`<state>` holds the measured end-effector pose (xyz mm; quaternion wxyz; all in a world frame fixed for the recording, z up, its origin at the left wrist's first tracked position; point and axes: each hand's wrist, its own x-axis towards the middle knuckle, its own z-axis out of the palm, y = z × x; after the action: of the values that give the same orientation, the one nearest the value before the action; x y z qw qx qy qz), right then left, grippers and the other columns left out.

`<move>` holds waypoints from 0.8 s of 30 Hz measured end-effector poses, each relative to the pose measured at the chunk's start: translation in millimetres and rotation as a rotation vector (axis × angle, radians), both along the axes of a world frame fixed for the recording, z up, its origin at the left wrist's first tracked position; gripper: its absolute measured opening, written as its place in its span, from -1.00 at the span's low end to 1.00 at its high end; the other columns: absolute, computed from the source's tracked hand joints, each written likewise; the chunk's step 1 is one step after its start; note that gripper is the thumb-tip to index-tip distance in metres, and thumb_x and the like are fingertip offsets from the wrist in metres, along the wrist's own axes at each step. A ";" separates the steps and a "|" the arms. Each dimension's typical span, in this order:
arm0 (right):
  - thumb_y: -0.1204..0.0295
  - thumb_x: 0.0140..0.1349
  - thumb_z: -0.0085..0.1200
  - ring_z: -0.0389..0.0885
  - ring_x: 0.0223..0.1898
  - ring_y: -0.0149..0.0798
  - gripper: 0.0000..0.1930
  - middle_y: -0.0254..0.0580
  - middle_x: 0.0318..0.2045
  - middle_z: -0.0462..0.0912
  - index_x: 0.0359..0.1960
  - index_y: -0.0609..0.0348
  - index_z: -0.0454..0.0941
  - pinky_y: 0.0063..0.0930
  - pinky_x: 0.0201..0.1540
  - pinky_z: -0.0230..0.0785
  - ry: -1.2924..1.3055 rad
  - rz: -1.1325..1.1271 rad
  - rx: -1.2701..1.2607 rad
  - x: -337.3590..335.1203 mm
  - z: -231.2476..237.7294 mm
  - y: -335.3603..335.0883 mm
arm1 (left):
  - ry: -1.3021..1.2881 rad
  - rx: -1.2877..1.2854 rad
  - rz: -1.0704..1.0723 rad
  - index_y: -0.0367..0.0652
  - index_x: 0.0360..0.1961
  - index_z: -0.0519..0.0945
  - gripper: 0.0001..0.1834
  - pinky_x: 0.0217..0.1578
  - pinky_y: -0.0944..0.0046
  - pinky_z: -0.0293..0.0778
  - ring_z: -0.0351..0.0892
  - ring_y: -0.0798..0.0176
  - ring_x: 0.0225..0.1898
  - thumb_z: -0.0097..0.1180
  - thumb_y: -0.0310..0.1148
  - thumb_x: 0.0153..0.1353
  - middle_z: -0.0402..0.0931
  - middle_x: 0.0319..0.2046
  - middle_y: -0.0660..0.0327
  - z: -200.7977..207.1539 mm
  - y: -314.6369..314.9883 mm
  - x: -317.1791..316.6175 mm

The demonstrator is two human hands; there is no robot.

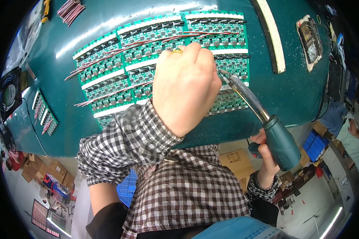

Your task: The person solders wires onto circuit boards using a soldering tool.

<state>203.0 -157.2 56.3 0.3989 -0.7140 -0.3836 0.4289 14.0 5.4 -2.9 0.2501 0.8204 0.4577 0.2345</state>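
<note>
Panels of small green circuit boards [103, 75] lie joined in rows on the table, with red, white and black wires [139, 42] running across them. My left hand [187, 85] rests over the middle of the panels, its fingers curled together and pointing down. Whatever they pinch is hidden beneath the hand. In my right hand [269, 156] is a green-handled soldering iron [283, 143], gripped by its handle. Its metal shaft, with a grey tube alongside, slants up and left, so the tip sits over the boards right beside my left fingers.
The green table [267, 99] carries a long pale strip [272, 38] and a worn metal tray [309, 44] at the right. On the left are a black fan [10, 92], a smaller wired board [44, 112] and a wire bundle [70, 11]. Another person's hand [352, 128] shows far right.
</note>
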 end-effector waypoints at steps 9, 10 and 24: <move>0.37 -0.12 0.41 0.63 -0.38 -0.36 -0.47 -0.17 -0.47 0.63 -0.15 0.40 0.45 -0.52 -0.28 0.50 -0.020 0.006 -0.002 1.2 -0.8 -1.1 | -0.008 -0.017 0.000 -0.15 -0.54 0.43 -0.83 -0.42 0.20 0.24 0.38 0.10 -0.49 0.17 -0.55 -0.18 0.41 -0.52 0.21 0.3 0.6 0.7; 0.37 -0.12 0.41 0.63 -0.39 -0.36 -0.47 -0.17 -0.47 0.63 -0.15 0.40 0.46 -0.52 -0.29 0.50 -0.025 0.005 0.000 0.9 -0.8 -1.2 | -0.011 -0.017 0.001 -0.15 -0.54 0.43 -0.83 -0.42 0.20 0.25 0.39 0.10 -0.49 0.17 -0.55 -0.19 0.41 -0.52 0.21 0.4 0.6 0.8; 0.35 -0.09 0.39 0.62 -0.39 -0.36 -0.52 -0.17 -0.45 0.63 -0.19 0.41 0.49 -0.54 -0.28 0.48 -0.048 -0.003 0.032 -3.6 5.1 5.0 | -0.020 -0.019 -0.009 -0.15 -0.54 0.42 -0.82 -0.41 0.20 0.25 0.38 0.10 -0.48 0.17 -0.56 -0.19 0.41 -0.52 0.20 2.2 0.9 0.0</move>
<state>199.4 -152.3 61.4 0.4018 -0.7180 -0.3988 0.4050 14.0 6.3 -0.7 0.2637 0.8175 0.4538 0.2373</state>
